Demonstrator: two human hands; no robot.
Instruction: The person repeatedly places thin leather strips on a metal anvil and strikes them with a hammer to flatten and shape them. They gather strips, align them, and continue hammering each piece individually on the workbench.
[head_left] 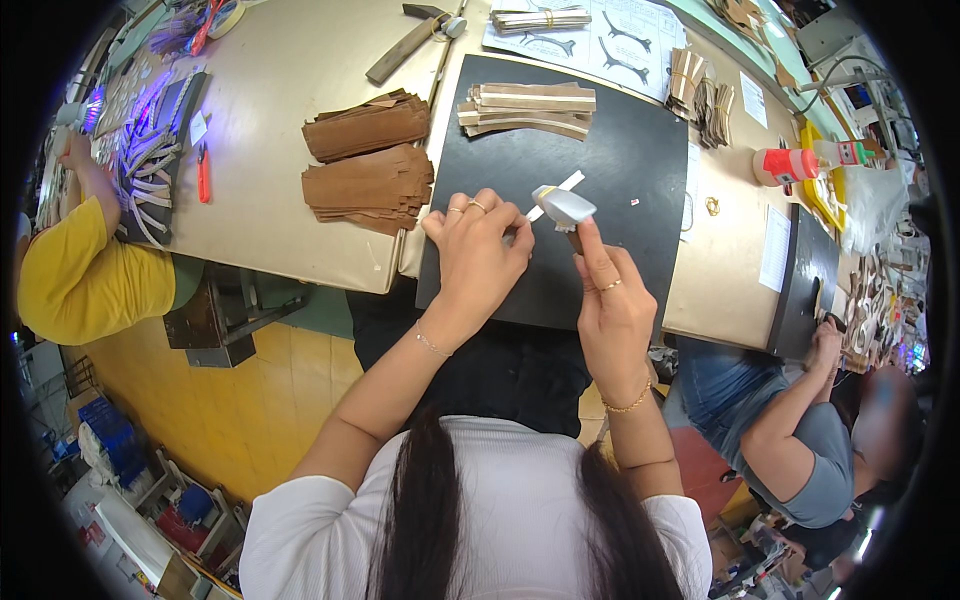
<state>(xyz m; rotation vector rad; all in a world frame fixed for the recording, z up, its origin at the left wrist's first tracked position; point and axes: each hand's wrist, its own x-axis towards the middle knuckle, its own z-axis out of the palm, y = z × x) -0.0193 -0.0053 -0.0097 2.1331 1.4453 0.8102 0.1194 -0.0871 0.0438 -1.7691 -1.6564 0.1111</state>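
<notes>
We cannot see most of the handle of the grey-headed tool (565,205), as the right grip (612,298) covers it. Its head hides the middle of the white strip (572,182), and we cannot tell whether the left grip (474,248) touches the strip's near end. A scrap (634,202) is too small for us to identify. The dark rim cuts off the yellow-clad person (95,268), and a bundle (543,20) covers part of the drawing sheet (592,62).

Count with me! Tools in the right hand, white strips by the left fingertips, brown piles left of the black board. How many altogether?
Hammer-like tool: 1
White strip: 1
Brown piles: 2, the farther pile and the nearer pile
Total: 4
</notes>
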